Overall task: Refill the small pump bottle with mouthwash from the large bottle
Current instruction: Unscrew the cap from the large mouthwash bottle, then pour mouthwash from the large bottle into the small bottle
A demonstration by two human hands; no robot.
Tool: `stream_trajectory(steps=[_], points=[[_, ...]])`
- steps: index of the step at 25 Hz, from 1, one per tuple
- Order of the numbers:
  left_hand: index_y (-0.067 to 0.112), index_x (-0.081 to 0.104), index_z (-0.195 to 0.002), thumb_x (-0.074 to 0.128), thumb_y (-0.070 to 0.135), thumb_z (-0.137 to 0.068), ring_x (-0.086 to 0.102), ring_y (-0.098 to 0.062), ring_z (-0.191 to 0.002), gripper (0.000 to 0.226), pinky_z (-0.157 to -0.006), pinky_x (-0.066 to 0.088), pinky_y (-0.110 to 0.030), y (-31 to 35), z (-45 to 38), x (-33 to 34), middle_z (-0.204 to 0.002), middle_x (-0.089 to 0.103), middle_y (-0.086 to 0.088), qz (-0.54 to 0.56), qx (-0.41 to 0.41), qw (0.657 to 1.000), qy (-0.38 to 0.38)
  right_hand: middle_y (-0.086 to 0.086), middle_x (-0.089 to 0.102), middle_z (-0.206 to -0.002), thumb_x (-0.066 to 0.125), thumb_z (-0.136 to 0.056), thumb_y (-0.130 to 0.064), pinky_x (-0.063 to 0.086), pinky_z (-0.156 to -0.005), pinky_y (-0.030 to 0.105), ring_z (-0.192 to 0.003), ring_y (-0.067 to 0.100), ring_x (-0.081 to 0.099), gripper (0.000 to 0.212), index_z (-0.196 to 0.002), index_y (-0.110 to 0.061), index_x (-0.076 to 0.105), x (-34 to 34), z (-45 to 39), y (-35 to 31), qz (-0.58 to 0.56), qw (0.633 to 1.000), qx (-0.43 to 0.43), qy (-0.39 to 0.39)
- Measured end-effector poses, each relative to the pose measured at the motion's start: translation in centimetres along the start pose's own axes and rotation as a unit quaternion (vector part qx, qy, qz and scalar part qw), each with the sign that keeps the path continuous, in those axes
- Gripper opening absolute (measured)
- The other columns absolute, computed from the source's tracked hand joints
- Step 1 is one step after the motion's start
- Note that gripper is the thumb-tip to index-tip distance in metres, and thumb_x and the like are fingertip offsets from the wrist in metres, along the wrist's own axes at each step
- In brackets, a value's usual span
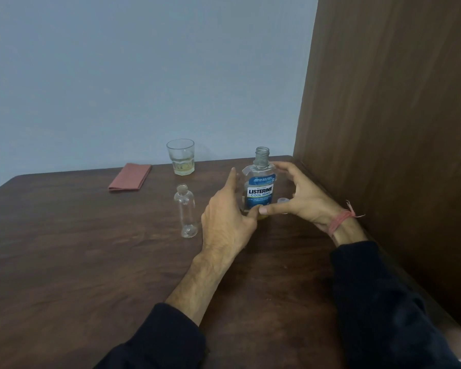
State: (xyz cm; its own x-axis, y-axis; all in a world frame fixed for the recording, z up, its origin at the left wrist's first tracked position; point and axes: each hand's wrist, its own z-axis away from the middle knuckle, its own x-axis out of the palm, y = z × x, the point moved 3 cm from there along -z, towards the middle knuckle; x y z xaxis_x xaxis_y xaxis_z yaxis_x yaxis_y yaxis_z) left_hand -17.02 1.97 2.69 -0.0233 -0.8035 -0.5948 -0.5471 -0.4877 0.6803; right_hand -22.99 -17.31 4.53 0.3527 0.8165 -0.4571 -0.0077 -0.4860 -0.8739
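Note:
The large mouthwash bottle (260, 186), clear with a blue label, stands uncapped on the table (91, 249) with a little yellowish liquid at its bottom. My left hand (228, 217) flanks its left side with fingers spread; the thumb touches the bottle's lower front. My right hand (301, 197) cups its right side with fingers apart, its thumb meeting the left thumb. A small clear cap (282, 201) shows by the right palm; I cannot tell whether it is held. The small clear bottle (186, 211) stands open and empty left of my left hand, with no pump on it.
A drinking glass (180, 157) with some pale yellow liquid stands at the back of the table by the wall. A folded pink cloth (130, 177) lies back left. A brown wooden panel (383, 129) rises along the table's right edge.

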Motion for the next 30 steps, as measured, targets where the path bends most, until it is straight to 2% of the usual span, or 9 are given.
stream_trajectory(steps=[2,5,8,11,14,19,25,28,30], points=[[0.029,0.027,-0.181,0.093,0.036,-0.093,0.075,-0.023,-0.133,0.111,-0.119,0.057,-0.045,0.7,0.4,-0.5,-0.16,0.067,0.006,0.009,-0.003,1.0,-0.001,-0.015,0.051,-0.16,0.104,-0.058,-0.04,0.039,-0.116,0.038,-0.153,0.007,0.039,0.105,-0.149,-0.047,0.053,0.4,0.2,-0.8,-0.049,0.998,-0.043,0.0],[0.029,0.039,-0.178,0.096,0.029,-0.091,0.071,-0.012,-0.127,0.104,-0.113,0.05,-0.025,1.7,1.8,-2.3,-0.153,0.071,0.006,-0.005,0.019,0.999,0.04,-0.02,0.058,-0.153,0.099,-0.068,-0.036,0.039,-0.123,0.04,-0.146,-0.006,0.046,0.083,-0.139,-0.048,0.059,0.9,0.1,-1.5,-0.092,0.992,-0.081,0.023],[0.037,0.075,-0.145,0.088,0.033,-0.093,0.064,-0.01,-0.124,0.054,-0.098,0.059,-0.032,2.3,2.2,-6.2,-0.138,0.073,0.017,-0.057,0.145,0.979,0.134,-0.015,0.063,-0.149,0.094,-0.08,-0.012,0.05,-0.12,0.041,-0.144,0.003,0.054,0.069,-0.135,-0.04,0.063,1.4,-0.3,-1.6,-0.136,0.985,-0.086,0.054],[0.038,0.082,-0.115,0.084,0.043,-0.093,0.059,-0.014,-0.108,0.023,-0.081,0.048,-0.027,0.6,0.6,-10.5,-0.114,0.068,0.018,-0.081,0.215,0.951,0.206,-0.016,0.065,-0.144,0.09,-0.083,-0.004,0.057,-0.111,0.035,-0.137,0.003,0.059,0.066,-0.134,-0.038,0.064,1.7,-0.4,-1.7,-0.146,0.983,-0.081,0.072],[0.041,0.079,-0.124,0.089,0.061,-0.086,0.061,-0.009,-0.107,0.044,-0.085,0.056,-0.033,-3.4,-0.9,-12.3,-0.115,0.064,0.023,-0.044,0.163,0.975,0.147,-0.025,0.065,-0.133,0.088,-0.086,-0.006,0.063,-0.094,0.025,-0.121,-0.004,0.065,0.066,-0.136,-0.04,0.063,2.6,-0.3,-2.1,-0.144,0.981,-0.091,0.091],[0.045,0.078,-0.136,0.089,0.087,-0.071,0.08,-0.001,-0.1,0.079,-0.079,0.072,-0.036,-8.2,-0.4,-10.6,-0.12,0.08,0.024,0.071,0.071,0.994,0.045,-0.022,0.063,-0.134,0.085,-0.091,-0.011,0.06,-0.09,0.018,-0.114,-0.003,0.065,0.072,-0.152,-0.038,0.059,4.9,-0.1,-2.9,-0.064,0.982,-0.122,0.132],[0.04,0.072,-0.123,0.105,0.057,-0.074,0.084,-0.005,-0.105,0.061,-0.088,0.071,-0.031,-9.0,-0.9,-8.6,-0.116,0.086,0.02,0.179,0.039,0.982,0.031,-0.011,0.061,-0.142,0.079,-0.097,-0.006,0.059,-0.099,0.019,-0.127,0.004,0.064,0.077,-0.16,-0.039,0.051,7.0,0.7,-4.2,0.055,0.962,-0.235,0.131],[0.036,0.07,-0.112,0.106,0.046,-0.078,0.085,-0.003,-0.105,0.05,-0.089,0.071,-0.029,-9.1,-0.3,-8.4,-0.116,0.086,0.019,0.199,0.045,0.978,0.039,-0.012,0.057,-0.138,0.075,-0.098,0.0,0.056,-0.101,0.015,-0.124,-0.004,0.06,0.08,-0.163,-0.037,0.048,7.5,1.1,-4.7,0.097,0.945,-0.279,0.142],[0.036,0.071,-0.109,0.105,0.044,-0.08,0.085,-0.002,-0.103,0.045,-0.086,0.071,-0.029,-8.8,0.1,-8.5,-0.116,0.086,0.021,0.199,0.053,0.977,0.051,-0.009,0.056,-0.135,0.073,-0.097,0.006,0.055,-0.105,0.017,-0.12,0.003,0.06,0.085,-0.164,-0.038,0.047,7.7,1.4,-4.9,0.156,0.927,-0.305,0.153]])
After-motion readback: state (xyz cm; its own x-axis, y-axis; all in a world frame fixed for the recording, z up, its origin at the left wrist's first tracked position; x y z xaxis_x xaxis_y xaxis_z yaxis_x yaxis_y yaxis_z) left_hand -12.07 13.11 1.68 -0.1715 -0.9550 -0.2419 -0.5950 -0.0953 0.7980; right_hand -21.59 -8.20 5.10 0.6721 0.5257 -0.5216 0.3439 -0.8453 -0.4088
